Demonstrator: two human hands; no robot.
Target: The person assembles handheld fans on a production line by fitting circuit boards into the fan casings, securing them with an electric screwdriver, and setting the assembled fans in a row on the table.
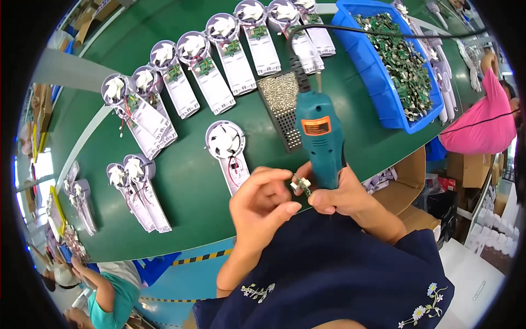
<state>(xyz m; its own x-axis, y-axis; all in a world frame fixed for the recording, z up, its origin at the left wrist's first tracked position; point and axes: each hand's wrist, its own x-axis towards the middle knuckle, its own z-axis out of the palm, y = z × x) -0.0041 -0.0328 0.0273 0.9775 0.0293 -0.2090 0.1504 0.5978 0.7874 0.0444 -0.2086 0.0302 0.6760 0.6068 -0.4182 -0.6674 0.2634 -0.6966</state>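
My right hand [350, 194] is wrapped round a teal electric screwdriver [323, 140], whose bit points away from me and whose black cord loops overhead. A small circuit board [301, 185] with white connectors is at the same hand's thumb and fingertips. Just left of it, my left hand [260, 205] is curved, thumb and fingers apart, with nothing visible between them. Beyond my left hand lies a white housing [226, 141] with a round fan opening and red and black wires. A perforated tray of small screws [281, 93] lies behind the screwdriver.
Several white housings with fans and green boards [194, 52] form an arc across the green table [192, 142]. Two more fan housings [137, 189] lie at left. A blue bin [372, 82] of circuit boards stands at right, near a cardboard box [405, 189]. People sit at both sides.
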